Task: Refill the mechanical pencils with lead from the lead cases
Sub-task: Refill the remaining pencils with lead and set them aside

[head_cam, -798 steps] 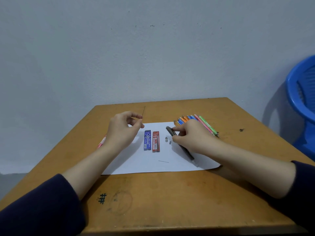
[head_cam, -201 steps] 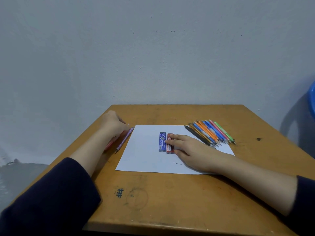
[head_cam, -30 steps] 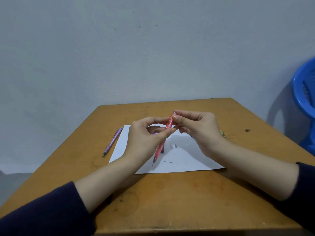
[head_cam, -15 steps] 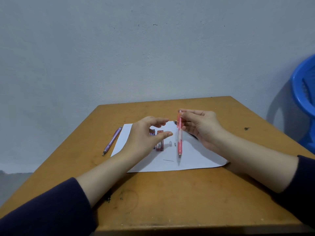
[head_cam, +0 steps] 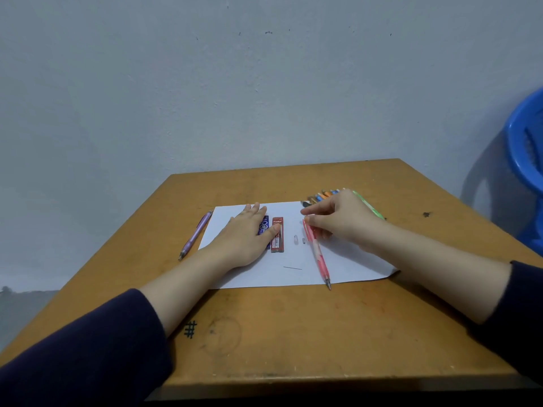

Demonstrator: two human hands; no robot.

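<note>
Table (head_cam: 293,333): worn, orange-brown wood, scuffed, with an inked hash mark near my left sleeve.
Chair (head_cam: 526,148): blue moulded plastic with a rounded rim, at the far right, off the table.
Sheet of paper (head_cam: 346,259): plain white and flat, with its near right corner slightly lifted.
Left hand (head_cam: 244,233): half a second ago it hung curled above the paper. Now it lies palm down with the fingers straight and holds nothing. It covers most of the blue lead case (head_cam: 264,224), and the thumb touches the red lead case (head_cam: 277,237).
Right hand (head_cam: 343,221): low over the paper, with the thumb and curled fingers gripping the rear end of the pink pencil (head_cam: 317,254).
Row of pencils (head_cam: 323,196): slim orange, blue and green barrels behind my right hand, mostly hidden by it.
Pink pencil: translucent plastic with a metal tip. It stood upright in my fingers a moment ago. Now it lies slanted on the paper, with its tip just past the near edge.
Purple pencil (head_cam: 195,235): a glossy barrel on bare wood, just beside the paper's left edge.
Lead cases: flat printed rectangles, side by side.
Small pieces (head_cam: 296,239): two tiny pale bits between the red lead case and the pink pencil, perhaps its cap and eraser, but too small to be sure.
Loose lead (head_cam: 292,267): a thin dark line on the paper, near the pink pencil.
</note>
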